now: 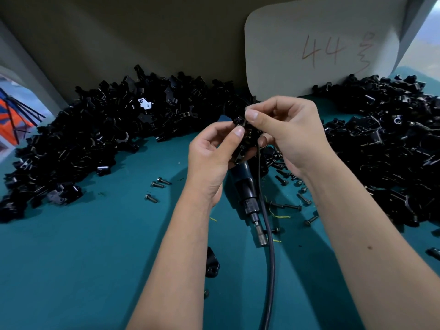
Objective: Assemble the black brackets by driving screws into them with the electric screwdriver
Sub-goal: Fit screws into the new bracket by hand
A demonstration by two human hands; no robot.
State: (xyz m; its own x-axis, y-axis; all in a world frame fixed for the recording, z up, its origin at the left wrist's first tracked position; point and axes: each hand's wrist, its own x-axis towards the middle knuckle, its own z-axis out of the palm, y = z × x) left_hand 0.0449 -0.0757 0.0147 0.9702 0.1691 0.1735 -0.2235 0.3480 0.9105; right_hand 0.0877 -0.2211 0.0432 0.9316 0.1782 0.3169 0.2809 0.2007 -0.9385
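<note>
1. No bin or tray showed; every part lay loose on the teal tabletop (83, 258).
2. Nearest, one black bracket (212, 264) lay by the left forearm, and a dark cable (270, 258) ran up between the arms.
3. The screwdriver (247, 194) lay flat under the hands, its bit pointing toward the person.
4. Screws (157, 184) lay scattered to its left, more screws (295, 207) to its right.
5. The left hand (209, 158) pinched a bracket piece (245, 139) with thumb and curled fingers.
6. The right hand (292, 132) pinched the same piece from above, thumb pressed on it; the fingers hid most of it.
7. Behind, a left heap (83, 139) and a right heap (385, 148) of brackets flanked the hands.
8. Farthest, a card (321, 51) marked "44" leaned on the back wall.
</note>
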